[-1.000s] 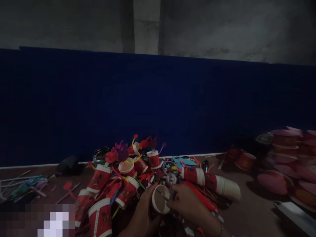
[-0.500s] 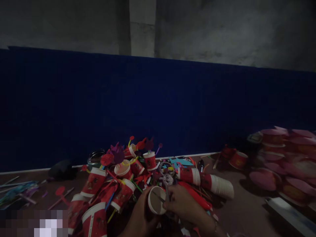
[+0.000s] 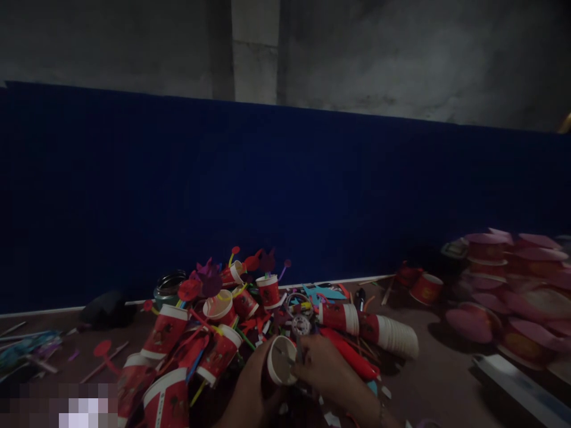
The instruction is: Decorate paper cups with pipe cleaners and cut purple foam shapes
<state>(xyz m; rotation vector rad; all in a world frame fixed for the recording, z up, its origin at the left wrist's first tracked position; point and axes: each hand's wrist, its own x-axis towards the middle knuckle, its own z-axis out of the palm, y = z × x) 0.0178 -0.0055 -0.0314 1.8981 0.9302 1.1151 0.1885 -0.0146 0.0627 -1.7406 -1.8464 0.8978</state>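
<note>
A paper cup (image 3: 282,361) is tipped so its open white mouth faces up toward me. My left hand (image 3: 254,380) is wrapped around it from the left and below. My right hand (image 3: 319,364) grips a pair of scissors (image 3: 285,355) at the cup's right rim. One grey blade reaches inside the cup and the other stands outside the rim; the handles are mostly hidden by the fingers. Close behind the cup lie a roll of tape (image 3: 300,324) and paper scraps.
Red paper cups (image 3: 166,330) with paper shapes and pipe cleaners crowd the left. Stacked cups (image 3: 388,334) lie on their side at right. Pink-topped red tubs (image 3: 530,297) pile up at far right, near a long white box (image 3: 520,386). A blue wall (image 3: 285,196) stands behind.
The view has shifted slightly, so most things sit a little further left. Both hands keep their holds, and the cup's mouth looks a little narrower.
</note>
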